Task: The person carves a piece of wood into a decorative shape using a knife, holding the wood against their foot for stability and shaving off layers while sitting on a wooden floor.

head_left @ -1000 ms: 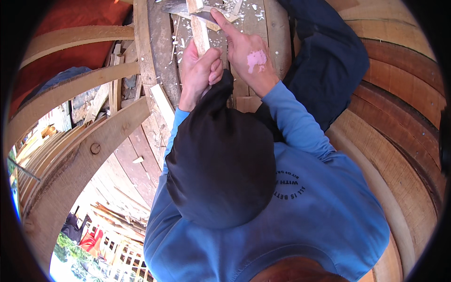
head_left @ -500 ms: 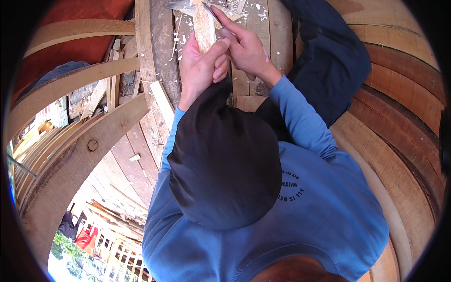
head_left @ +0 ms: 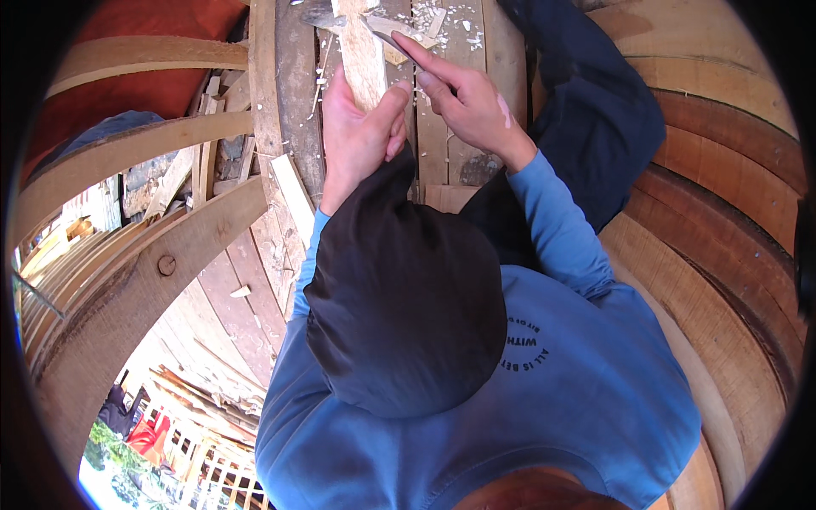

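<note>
My left hand (head_left: 361, 132) is closed round the lower end of a pale strip of wood (head_left: 364, 72), its thumb along the right side. The strip points away from me, and its far end runs out of the top of the picture. In my right hand (head_left: 478, 109) is a knife (head_left: 385, 38) with a dark blade, my index finger stretched along it. The blade slants up and left, its tip close to the strip's right edge; whether they touch, I cannot tell. The handle is mostly hidden in my palm. Beneath them, pale wood shavings (head_left: 463, 36) lie scattered on the planks.
My bent knee in dark trousers (head_left: 595, 110) rises at the right. Curved timber ribs (head_left: 161, 263) stand on the left, and curved planks (head_left: 731, 204) line the right. A loose pale batten (head_left: 293, 197) lies beside my left forearm. Wood offcuts (head_left: 174, 183) are heaped between the ribs.
My right hand has shifted right and slightly towards me, away from my left hand, still with the knife. My left hand and the wood strip have moved a little to the left.
</note>
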Available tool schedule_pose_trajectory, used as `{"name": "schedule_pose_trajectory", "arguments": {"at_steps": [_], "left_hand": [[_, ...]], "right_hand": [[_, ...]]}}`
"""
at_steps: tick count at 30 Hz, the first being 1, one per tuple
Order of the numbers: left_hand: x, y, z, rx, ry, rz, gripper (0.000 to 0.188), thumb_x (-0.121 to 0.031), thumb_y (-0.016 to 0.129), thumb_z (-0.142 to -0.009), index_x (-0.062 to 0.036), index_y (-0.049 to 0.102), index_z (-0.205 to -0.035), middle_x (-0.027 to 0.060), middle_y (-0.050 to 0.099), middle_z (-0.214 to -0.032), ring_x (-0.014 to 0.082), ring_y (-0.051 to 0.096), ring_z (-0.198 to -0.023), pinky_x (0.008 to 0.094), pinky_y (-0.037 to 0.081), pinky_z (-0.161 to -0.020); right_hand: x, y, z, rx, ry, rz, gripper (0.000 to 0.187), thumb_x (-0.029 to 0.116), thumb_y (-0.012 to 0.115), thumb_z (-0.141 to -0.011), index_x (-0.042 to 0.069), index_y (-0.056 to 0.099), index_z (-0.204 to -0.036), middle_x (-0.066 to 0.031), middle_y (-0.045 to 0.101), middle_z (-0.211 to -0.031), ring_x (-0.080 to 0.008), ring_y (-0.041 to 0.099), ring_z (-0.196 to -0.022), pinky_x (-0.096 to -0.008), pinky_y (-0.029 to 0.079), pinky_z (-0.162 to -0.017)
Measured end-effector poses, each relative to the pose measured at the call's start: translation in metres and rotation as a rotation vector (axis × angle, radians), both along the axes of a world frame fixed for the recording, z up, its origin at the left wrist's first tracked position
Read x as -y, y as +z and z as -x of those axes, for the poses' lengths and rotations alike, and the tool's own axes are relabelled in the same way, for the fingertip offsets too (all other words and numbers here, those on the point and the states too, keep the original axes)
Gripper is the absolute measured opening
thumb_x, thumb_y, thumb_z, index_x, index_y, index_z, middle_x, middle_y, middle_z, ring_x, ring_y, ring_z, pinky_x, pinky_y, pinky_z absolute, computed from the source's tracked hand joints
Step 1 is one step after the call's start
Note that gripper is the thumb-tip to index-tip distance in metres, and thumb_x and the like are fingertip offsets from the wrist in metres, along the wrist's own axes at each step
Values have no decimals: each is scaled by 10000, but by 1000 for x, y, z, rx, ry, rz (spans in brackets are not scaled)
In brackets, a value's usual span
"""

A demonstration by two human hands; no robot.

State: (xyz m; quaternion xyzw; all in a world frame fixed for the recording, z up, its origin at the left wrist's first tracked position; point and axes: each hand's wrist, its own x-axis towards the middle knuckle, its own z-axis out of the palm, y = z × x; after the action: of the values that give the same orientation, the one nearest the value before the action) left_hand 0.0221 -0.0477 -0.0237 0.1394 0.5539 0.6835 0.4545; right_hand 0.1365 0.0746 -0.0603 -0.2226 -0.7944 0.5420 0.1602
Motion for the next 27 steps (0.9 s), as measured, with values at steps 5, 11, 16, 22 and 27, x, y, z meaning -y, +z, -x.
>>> {"name": "schedule_pose_trajectory", "arguments": {"at_steps": [5, 11, 16, 22, 27], "left_hand": [[2, -2, 2, 7, -24, 7, 247, 44, 607, -927, -2, 480, -1134, 26, 495, -551, 93, 411, -358, 260, 299, -341], [3, -4, 3, 4, -29, -8, 253, 69, 560, -910, 2, 481, -1141, 31, 496, -551, 94, 410, -356, 261, 301, -340], [4, -5, 3, 25, -46, -4, 266, 73, 543, -907, -4, 476, -1152, 30, 489, -556, 96, 401, -358, 262, 304, -340], [4, -11, 4, 109, -85, 7, 263, 52, 527, -929, -28, 474, -1174, 22, 475, -562, 99, 396, -363, 262, 309, -341], [6, -12, 5, 207, -101, 12, 253, 35, 515, -948, -31, 479, -1189, 7, 453, -574, 91, 390, -368, 252, 300, -340]], "right_hand": [[-2, 5, 2, 44, -22, -23, 548, 116, 548, -994, 321, 509, -1501, -225, 686, -910, -339, 647, -662, -388, 516, -680], [-2, 16, 4, 71, -70, -156, 559, 121, 561, -983, 348, 510, -1491, -236, 679, -897, -381, 646, -677, -425, 514, -668], [1, 36, 4, 180, -90, -214, 564, 105, 560, -1000, 370, 500, -1493, -260, 642, -855, -431, 677, -783, -464, 525, -693], [10, 16, 7, 143, -196, -344, 595, 66, 575, -934, 315, 536, -1472, -261, 610, -684, -438, 641, -623, -510, 518, -616], [16, 6, 11, 106, -260, -428, 636, 40, 573, -909, 308, 526, -1484, -240, 624, -677, -418, 648, -612, -501, 511, -599]]}}
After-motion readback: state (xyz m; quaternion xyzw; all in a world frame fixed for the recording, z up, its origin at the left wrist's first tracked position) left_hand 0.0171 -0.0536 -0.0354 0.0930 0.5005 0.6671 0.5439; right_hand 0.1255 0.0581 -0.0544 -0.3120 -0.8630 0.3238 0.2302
